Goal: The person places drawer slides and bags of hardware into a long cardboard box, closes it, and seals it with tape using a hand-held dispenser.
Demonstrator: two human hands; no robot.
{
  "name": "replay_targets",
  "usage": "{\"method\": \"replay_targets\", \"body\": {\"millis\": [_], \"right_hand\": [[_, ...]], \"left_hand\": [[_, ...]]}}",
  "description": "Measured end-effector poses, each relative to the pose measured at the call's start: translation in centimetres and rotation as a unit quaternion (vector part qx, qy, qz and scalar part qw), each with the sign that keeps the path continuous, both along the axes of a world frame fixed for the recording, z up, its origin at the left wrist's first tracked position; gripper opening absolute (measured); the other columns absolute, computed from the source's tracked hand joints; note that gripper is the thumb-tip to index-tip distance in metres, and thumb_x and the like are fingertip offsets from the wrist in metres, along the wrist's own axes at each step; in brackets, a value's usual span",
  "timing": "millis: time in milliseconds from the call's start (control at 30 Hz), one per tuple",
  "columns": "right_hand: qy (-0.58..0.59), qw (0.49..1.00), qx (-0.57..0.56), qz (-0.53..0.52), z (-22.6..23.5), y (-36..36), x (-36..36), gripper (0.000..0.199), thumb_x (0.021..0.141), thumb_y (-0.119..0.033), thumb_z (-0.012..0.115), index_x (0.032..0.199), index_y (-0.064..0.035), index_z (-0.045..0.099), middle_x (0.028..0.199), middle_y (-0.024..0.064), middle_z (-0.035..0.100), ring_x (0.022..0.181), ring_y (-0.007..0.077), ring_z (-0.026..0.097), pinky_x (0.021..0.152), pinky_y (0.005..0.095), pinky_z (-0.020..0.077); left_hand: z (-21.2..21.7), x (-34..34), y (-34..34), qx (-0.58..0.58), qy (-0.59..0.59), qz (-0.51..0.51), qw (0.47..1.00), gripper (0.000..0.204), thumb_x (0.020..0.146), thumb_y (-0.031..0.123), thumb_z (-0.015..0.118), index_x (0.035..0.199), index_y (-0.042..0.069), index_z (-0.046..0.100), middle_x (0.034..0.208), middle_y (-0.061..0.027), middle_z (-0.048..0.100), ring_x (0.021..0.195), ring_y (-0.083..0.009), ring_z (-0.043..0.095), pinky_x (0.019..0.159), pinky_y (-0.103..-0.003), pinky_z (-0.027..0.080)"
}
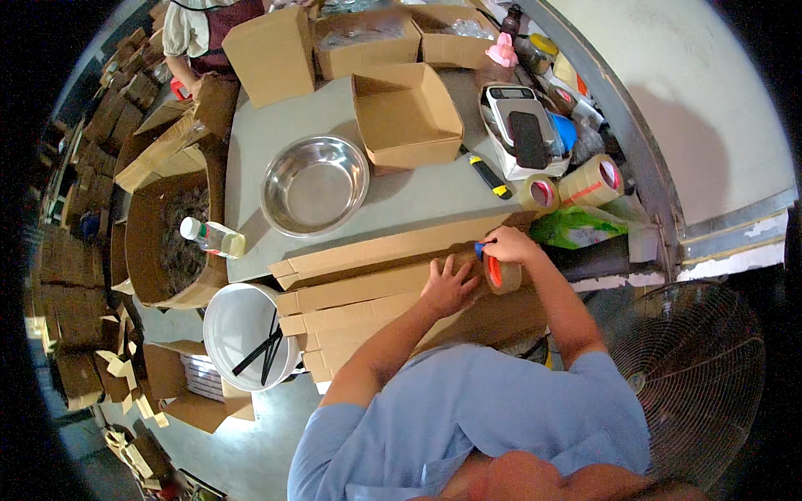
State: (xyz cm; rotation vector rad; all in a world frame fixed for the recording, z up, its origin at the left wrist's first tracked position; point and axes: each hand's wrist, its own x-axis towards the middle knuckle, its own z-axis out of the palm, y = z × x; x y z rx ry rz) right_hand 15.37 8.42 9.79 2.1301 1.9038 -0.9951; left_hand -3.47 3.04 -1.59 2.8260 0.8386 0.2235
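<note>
A long flattened cardboard box (359, 301) lies across the near edge of the table, its flaps toward the left. My left hand (452, 288) rests on the cardboard with the fingers spread, holding nothing. Just right of it, my right hand (511, 245) is closed on a tape dispenser (482, 249) with a blue part. Its roll of tape (503, 275) has an orange-red core and hangs below my fingers, close to the cardboard. Whether tape is stuck down there cannot be made out.
Beyond the cardboard are a steel bowl (314, 185), an open carton (407, 117), a utility knife (486, 175), a scale (511, 104) and tape rolls (590, 180). At left stand a white bucket (242, 334) and a bottle (213, 238). A fan (693, 376) stands right; another person (200, 42) is at upper left.
</note>
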Motion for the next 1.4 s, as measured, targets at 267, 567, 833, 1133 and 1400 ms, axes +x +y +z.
{"method": "replay_targets", "body": {"millis": [267, 567, 833, 1133, 1400], "right_hand": [[0.019, 1.0, -0.016, 0.013, -1.4, 1.0, 0.9, 0.033, 0.071, -0.032, 0.057, 0.089, -0.0062, 0.067, 0.089, 0.0185, 0.065, 0.082, 0.0339, 0.062, 0.073, 0.0365, 0.0483], [0.1, 0.967, 0.226, -0.058, -1.5, -8.8, -0.1, 0.035, 0.074, -0.02, 0.058, 0.105, -0.0062, 0.062, 0.098, 0.0183, 0.063, 0.089, 0.0332, 0.062, 0.077, 0.0387, 0.049], [0.168, 0.969, 0.171, -0.067, -4.8, -17.4, 1.4, 0.041, 0.076, -0.023, 0.06, 0.115, -0.0106, 0.058, 0.1, 0.0148, 0.064, 0.088, 0.0314, 0.063, 0.081, 0.0372, 0.0487], [0.272, 0.936, 0.068, -0.214, -7.3, -18.9, 2.7, 0.032, 0.079, -0.023, 0.062, 0.108, -0.0098, 0.066, 0.082, 0.0086, 0.067, 0.075, 0.0179, 0.063, 0.072, 0.032, 0.0498], [0.252, 0.942, 0.123, -0.186, -2.2, -21.2, -2.7, 0.037, 0.076, -0.018, 0.063, 0.11, -0.0047, 0.061, 0.096, 0.0123, 0.066, 0.088, 0.0222, 0.063, 0.08, 0.0324, 0.0482]], "left_hand": [[0.8, -0.1, 0.3, -0.021, 0.014, 0.008, 1.0, 0.057, 0.083, 0.055, 0.047, 0.133, 0.027, 0.04, 0.144, -0.0097, 0.027, 0.125, -0.0427, 0.031, 0.089, -0.068, 0.029], [0.9, 0.3, 0.7, -0.036, 0.026, 0.007, 0.999, 0.056, 0.08, 0.053, 0.054, 0.129, 0.026, 0.045, 0.142, -0.0073, 0.03, 0.126, -0.0422, 0.028, 0.09, -0.07, 0.026], [1.9, 0.5, 0.5, -0.029, 0.049, 0.012, 0.998, 0.061, 0.077, 0.052, 0.058, 0.131, 0.027, 0.042, 0.143, -0.0054, 0.029, 0.128, -0.0402, 0.025, 0.092, -0.067, 0.025], [2.0, 7.0, -0.2, -0.045, 0.044, 0.046, 0.997, 0.076, 0.082, 0.053, 0.05, 0.137, 0.003, 0.031, 0.148, -0.0111, 0.019, 0.136, -0.0352, 0.015, 0.098, -0.069, 0.016], [0.0, 6.0, -0.8, 0.01, 0.053, 0.136, 0.989, 0.088, 0.081, 0.051, 0.054, 0.142, 0.001, 0.015, 0.147, -0.0223, 0.015, 0.134, -0.0389, 0.019, 0.107, -0.053, 0.016]]}}
